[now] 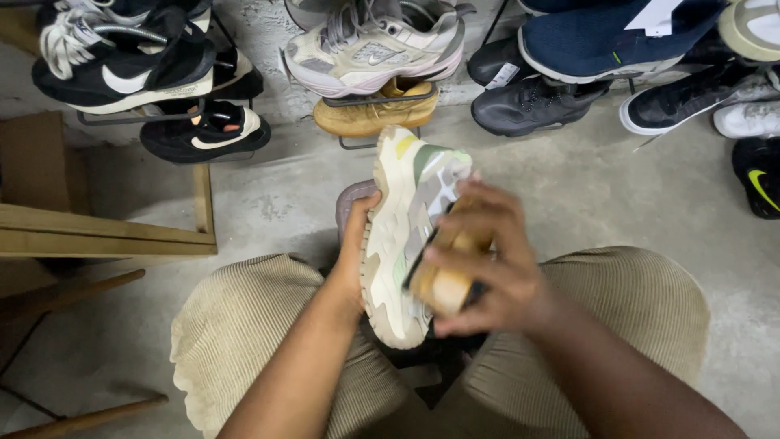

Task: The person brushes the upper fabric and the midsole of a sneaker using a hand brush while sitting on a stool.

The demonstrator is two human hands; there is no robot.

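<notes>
Wooden-backed brush (pixel 443 280) gripped in the right hand (pixel 487 268), fingers curled over its top, bristles pressed to the side of a cream, green and grey sneaker (pixel 406 236). The left hand (pixel 351 260) grasps the same shoe from its far side, near the sole, holding it tilted on edge above the gap between the person's knees, which are covered in ribbed beige trousers (pixel 244 325). Judging by the brush's position at mid-shoe, scrubbing of this side looks under way rather than finished; the picture is too soft to tell how much dirt is left. Beyond the knees lies a bare concrete floor (pixel 585 195). Further out, wire racks along the wall carry other footwear: a black sneaker with a white sole (pixel 122 73), a beige sneaker (pixel 374 49), a tan shoe (pixel 374 110) beneath it, and a dark grey sneaker (pixel 528 106). A wooden frame (pixel 106 232) stands at left.
</notes>
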